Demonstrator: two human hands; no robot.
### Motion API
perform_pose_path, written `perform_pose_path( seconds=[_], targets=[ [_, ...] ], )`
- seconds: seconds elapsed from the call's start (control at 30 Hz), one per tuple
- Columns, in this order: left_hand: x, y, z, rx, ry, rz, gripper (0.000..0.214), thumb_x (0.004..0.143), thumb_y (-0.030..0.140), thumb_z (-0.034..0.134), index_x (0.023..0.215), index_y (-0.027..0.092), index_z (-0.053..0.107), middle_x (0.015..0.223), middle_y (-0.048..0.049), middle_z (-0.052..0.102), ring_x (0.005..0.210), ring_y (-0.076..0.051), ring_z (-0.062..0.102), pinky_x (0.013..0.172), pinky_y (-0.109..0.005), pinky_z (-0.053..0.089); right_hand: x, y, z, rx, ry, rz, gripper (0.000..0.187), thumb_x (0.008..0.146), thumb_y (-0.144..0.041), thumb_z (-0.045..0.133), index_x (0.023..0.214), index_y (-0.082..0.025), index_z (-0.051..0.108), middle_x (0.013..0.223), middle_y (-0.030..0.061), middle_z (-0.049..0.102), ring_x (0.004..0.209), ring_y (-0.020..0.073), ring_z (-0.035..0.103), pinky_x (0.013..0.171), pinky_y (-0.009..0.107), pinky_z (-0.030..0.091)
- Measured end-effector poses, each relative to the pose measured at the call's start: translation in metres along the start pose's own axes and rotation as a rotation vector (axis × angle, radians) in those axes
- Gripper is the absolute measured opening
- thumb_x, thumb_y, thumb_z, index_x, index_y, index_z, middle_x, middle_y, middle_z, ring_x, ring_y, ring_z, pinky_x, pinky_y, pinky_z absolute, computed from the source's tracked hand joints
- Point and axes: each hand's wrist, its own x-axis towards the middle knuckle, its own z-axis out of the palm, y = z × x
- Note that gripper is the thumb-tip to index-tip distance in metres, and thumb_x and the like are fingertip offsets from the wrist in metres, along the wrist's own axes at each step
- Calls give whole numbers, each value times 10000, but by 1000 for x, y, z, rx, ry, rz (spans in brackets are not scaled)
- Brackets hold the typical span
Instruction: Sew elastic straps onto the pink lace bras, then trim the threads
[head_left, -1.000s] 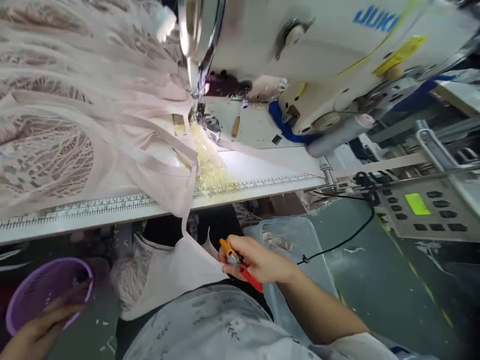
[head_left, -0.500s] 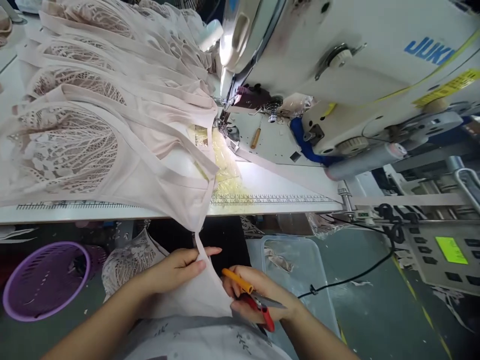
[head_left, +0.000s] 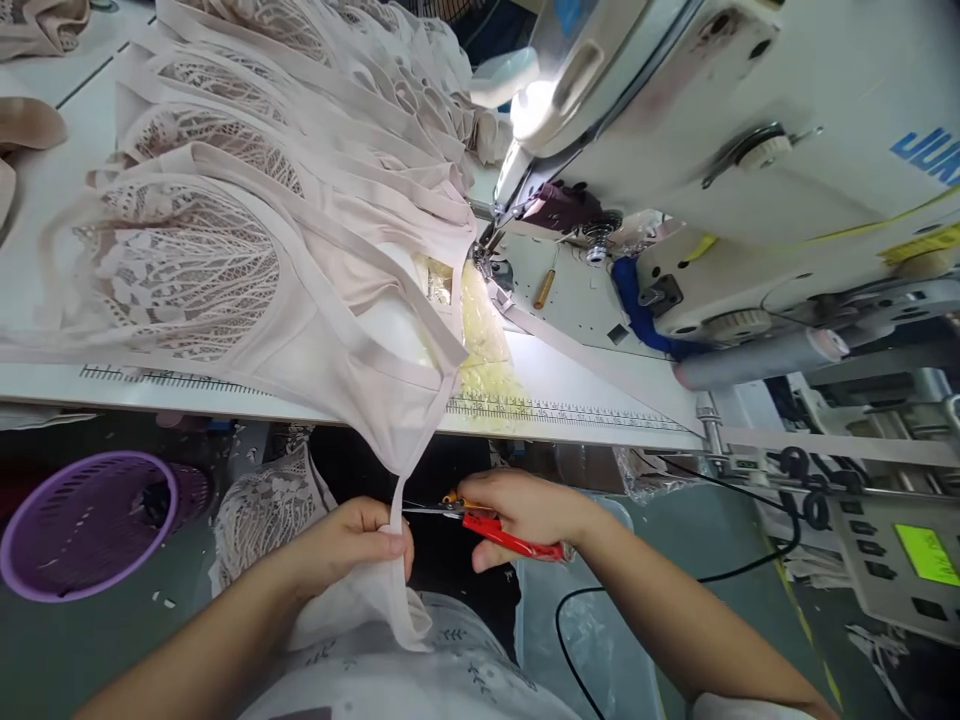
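My left hand [head_left: 352, 540] is closed on a pale pink fabric strap [head_left: 409, 470] that hangs from the table edge down to my lap. My right hand [head_left: 525, 510] grips red and orange thread snips [head_left: 480, 520], with the metal blades pointing left and touching the strap just above my left fingers. The strap belongs to a chain of pink lace garments [head_left: 225, 210] piled on the white sewing table [head_left: 225, 395]. A white industrial sewing machine [head_left: 735, 150] stands at the upper right, its needle area lit.
A purple plastic basket [head_left: 82, 520] sits on the floor at the left. A clear plastic bin [head_left: 592, 630] lies under my right arm. The control panel [head_left: 907, 560] with a green screen hangs at the right, a black cable trailing beneath it. Rulers run along the table's front edge.
My left hand came up from near the purple basket and took hold of the strap. My right hand rose with the snips and brought the blades to the strap.
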Motion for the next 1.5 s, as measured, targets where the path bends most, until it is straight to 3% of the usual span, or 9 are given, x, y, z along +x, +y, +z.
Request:
perform_pose_path(
  seconds=[0.63,0.8,0.9,1.03,1.1,1.17,1.27,1.37,1.5],
  targets=[
    [-2,-2,-3,2,-8,-25,450,612,571,719,575,127,656,530,-3,546,492,-98,416,522,-246,300,10,-12,-7,-11,-24,62,613,674,-746,650,618,-197,384,594,-54,408,532,98,318,506,234,247],
    [-7,4,-3,137,28,-1,442,689,570,670,639,131,657,578,-3,554,533,-105,445,531,-234,331,1,-7,-3,61,72,97,680,635,-830,584,569,-203,331,534,-64,353,506,95,287,480,239,226],
    [-11,21,9,376,103,181,373,811,486,581,702,140,669,655,-20,590,581,-120,497,561,-236,385,-3,-4,5,208,245,-33,677,657,-862,514,605,-198,391,585,-37,424,529,108,355,494,242,270],
    [-5,42,31,751,122,656,242,905,229,462,881,174,697,708,-16,592,634,-116,547,612,-221,443,-4,-10,29,709,436,-219,586,777,-758,514,778,-173,476,850,67,588,722,159,521,650,281,417],
    [2,43,37,864,140,821,253,894,143,457,990,209,682,757,-13,592,682,-112,571,642,-207,466,-1,-13,44,957,464,-241,513,781,-669,597,766,-175,459,811,41,571,703,142,512,646,270,425],
    [9,39,39,945,185,891,288,880,107,473,1051,237,665,814,-16,593,720,-113,588,667,-202,486,1,-14,58,1093,478,-232,453,756,-570,672,734,-174,454,718,-8,517,618,108,465,573,230,398],
    [17,30,34,1038,254,877,297,855,90,510,1040,261,669,840,-7,570,702,-99,591,639,-181,492,1,-12,73,1116,503,-182,318,732,-387,696,718,-175,458,665,-41,490,543,81,417,500,196,364],
    [18,22,27,1038,302,839,213,847,125,543,935,264,679,907,-16,575,783,-112,612,679,-192,504,-2,-9,80,961,584,-55,188,718,-269,652,738,-180,487,681,-38,527,526,81,432,476,187,362],
    [13,13,18,936,382,597,85,848,222,573,775,213,616,1002,-71,638,972,-187,624,797,-276,521,-10,-5,75,842,682,-4,133,734,-247,610,767,-188,495,705,-25,544,545,95,449,486,197,366]
  ],
)
